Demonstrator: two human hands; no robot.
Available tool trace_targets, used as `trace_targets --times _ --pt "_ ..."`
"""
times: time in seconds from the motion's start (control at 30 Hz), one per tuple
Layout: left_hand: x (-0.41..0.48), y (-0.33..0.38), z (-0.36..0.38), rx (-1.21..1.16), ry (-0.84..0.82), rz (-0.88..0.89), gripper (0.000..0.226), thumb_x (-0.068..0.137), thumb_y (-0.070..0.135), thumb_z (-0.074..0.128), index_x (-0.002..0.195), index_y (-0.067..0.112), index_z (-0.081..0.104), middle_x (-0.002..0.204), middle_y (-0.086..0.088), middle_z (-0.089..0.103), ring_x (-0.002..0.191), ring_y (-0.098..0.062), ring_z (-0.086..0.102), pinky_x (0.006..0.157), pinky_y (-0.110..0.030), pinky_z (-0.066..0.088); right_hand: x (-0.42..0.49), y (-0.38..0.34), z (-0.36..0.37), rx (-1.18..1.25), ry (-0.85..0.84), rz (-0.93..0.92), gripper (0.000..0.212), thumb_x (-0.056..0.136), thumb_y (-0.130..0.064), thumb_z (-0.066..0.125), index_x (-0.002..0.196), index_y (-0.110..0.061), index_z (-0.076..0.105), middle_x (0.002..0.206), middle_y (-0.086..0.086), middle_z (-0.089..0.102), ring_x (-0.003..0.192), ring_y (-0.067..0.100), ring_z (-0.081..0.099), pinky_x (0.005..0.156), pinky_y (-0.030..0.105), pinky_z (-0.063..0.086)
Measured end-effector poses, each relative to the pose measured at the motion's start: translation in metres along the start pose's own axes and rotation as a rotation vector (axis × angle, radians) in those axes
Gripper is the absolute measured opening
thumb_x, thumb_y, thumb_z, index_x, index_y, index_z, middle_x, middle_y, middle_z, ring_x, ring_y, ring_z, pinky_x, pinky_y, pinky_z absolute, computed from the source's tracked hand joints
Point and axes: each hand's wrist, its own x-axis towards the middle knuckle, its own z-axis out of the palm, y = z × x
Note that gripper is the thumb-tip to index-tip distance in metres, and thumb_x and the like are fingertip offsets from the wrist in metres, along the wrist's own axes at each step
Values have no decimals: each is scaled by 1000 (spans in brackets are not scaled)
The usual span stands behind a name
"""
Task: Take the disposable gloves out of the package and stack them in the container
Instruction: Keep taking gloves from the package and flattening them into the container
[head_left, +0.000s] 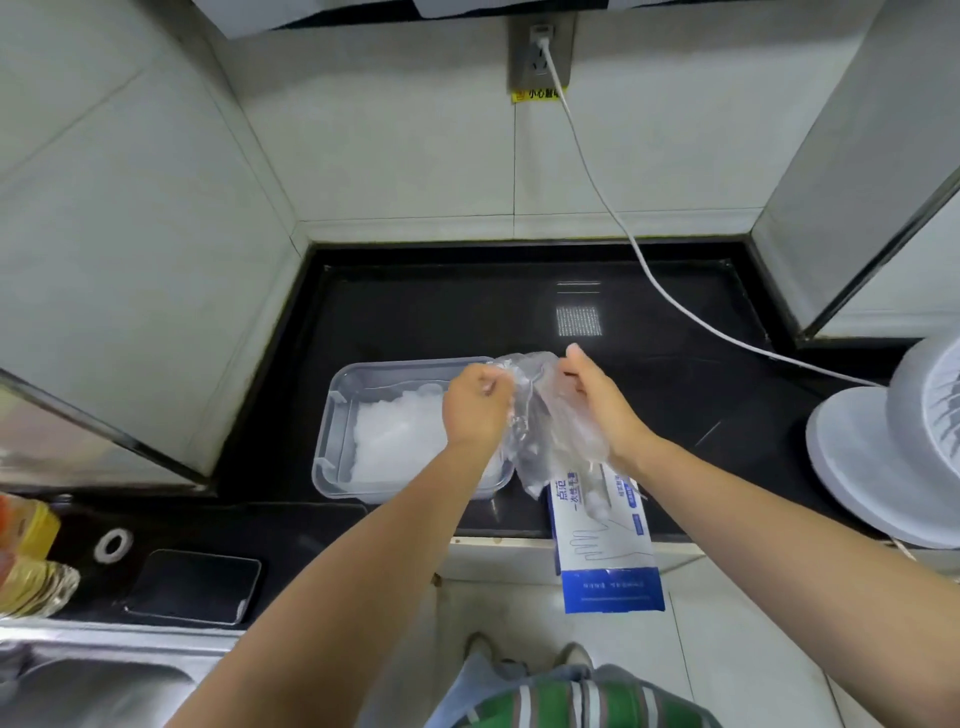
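Note:
A clear plastic container (332, 447) sits on the black counter and holds a pile of whitish disposable gloves (395, 441). Both hands hold up a transparent glove (545, 421) between them, just right of the container. My left hand (475, 405) grips its left edge with curled fingers. My right hand (597, 400) pinches its right side, thumb raised. Below the glove lies the blue-and-white glove package (605, 551), hanging over the counter's front edge, with gloves showing at its open top.
A white fan (893, 447) stands at the right with its cable (597, 182) running to a wall socket. A black phone (195, 584) and a tape roll (111, 544) lie at the left, near a bottle (26, 561) and a steel sink (93, 686).

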Motion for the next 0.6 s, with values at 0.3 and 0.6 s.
trace_targets --times 0.3,0.6 --pt "17 -17 -51 -41 9 68 6 89 19 59 94 17 61 86 6 61 79 -10 57 68 -20 46 16 -15 33 -406 -72 -73 14 85 -1 61 73 -4 68 74 7 67 68 12 61 71 25 49" --pt "41 -54 -99 -61 -190 -237 16 92 24 65 103 12 63 82 0 59 67 -9 55 55 -16 47 24 -11 61 -307 -215 147 14 93 -6 60 82 2 63 71 16 69 55 17 65 55 23 52"
